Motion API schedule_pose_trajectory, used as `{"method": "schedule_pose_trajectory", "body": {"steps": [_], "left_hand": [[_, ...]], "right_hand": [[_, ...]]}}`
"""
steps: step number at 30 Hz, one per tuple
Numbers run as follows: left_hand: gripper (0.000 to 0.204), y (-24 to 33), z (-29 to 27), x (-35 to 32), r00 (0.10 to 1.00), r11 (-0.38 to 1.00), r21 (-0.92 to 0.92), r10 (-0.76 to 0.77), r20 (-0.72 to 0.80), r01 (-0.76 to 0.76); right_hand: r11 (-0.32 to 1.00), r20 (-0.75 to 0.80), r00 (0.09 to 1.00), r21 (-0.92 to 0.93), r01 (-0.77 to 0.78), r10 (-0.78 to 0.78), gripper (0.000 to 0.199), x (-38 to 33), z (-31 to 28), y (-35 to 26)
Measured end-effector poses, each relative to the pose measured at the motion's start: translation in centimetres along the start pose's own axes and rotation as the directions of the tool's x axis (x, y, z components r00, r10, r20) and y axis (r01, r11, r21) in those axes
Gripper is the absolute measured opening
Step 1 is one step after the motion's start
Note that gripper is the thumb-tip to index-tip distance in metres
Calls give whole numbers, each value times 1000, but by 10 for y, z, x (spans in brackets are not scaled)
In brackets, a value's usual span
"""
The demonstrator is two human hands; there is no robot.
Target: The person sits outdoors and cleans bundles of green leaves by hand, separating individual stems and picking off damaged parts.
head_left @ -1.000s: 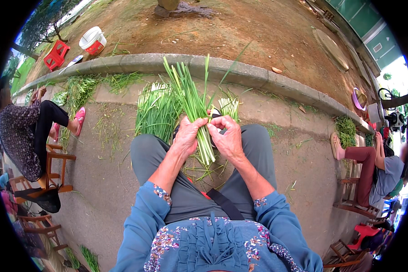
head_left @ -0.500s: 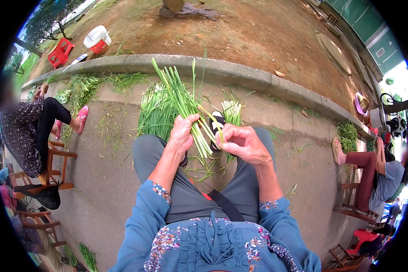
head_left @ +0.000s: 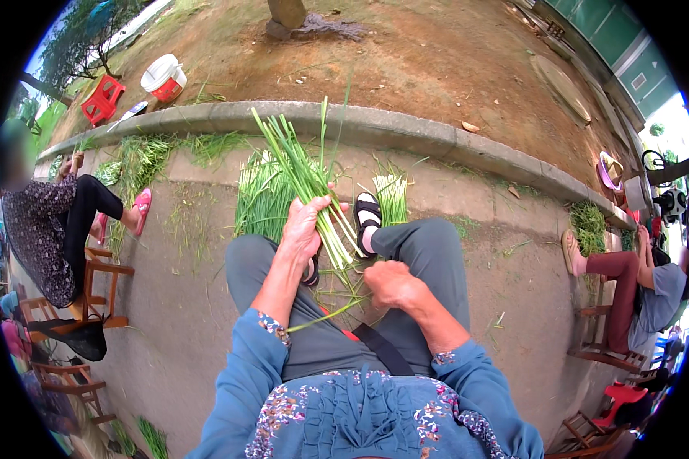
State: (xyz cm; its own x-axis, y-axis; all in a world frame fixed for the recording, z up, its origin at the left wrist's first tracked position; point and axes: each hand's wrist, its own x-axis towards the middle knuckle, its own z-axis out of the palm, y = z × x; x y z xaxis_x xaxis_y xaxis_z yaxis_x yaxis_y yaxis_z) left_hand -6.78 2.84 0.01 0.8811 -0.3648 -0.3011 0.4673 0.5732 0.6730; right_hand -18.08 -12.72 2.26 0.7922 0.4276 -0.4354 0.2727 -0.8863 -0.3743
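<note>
clock from your lap (head_left: 333,353): yellowish strand (head_left: 325,314) trails at 11; right grip (head_left: 394,284) at 1, curled, can't tell if it's pinching that. left grip (head_left: 306,226), 11:30, is closed around the green stalk bunch (head_left: 302,172). my read: picking strands off; another pull would call for the right grip up there. working room: gap between your knees (head_left: 436,239), 10 and 1. edges: big pile (head_left: 264,199) 11, small pile (head_left: 391,199) 12:30, curb (head_left: 406,130) 12.
</note>
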Motion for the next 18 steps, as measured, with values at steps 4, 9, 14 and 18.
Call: {"method": "schedule_pose_trajectory", "body": {"steps": [4, 9, 14, 18], "left_hand": [[26, 0, -2, -3, 998, 995, 91, 37, 45, -41], [31, -9, 10, -7, 983, 989, 147, -23, 181, -4], [33, -15, 12, -10, 981, 963, 255, 36, 193, -85], [31, -14, 15, -12, 980, 959, 280, -8, 200, -50]], "right_hand": [[970, -350, 927, 238, -51, 134, 18, 4, -29, 14], [514, -560, 681, 802, 304, 471, 14, 31, -25, 14], [601, -631, 636, 737, 309, 445, 15, 38, -23, 10], [577, -609, 653, 757, 308, 451, 14, 36, -20, 12]]}}
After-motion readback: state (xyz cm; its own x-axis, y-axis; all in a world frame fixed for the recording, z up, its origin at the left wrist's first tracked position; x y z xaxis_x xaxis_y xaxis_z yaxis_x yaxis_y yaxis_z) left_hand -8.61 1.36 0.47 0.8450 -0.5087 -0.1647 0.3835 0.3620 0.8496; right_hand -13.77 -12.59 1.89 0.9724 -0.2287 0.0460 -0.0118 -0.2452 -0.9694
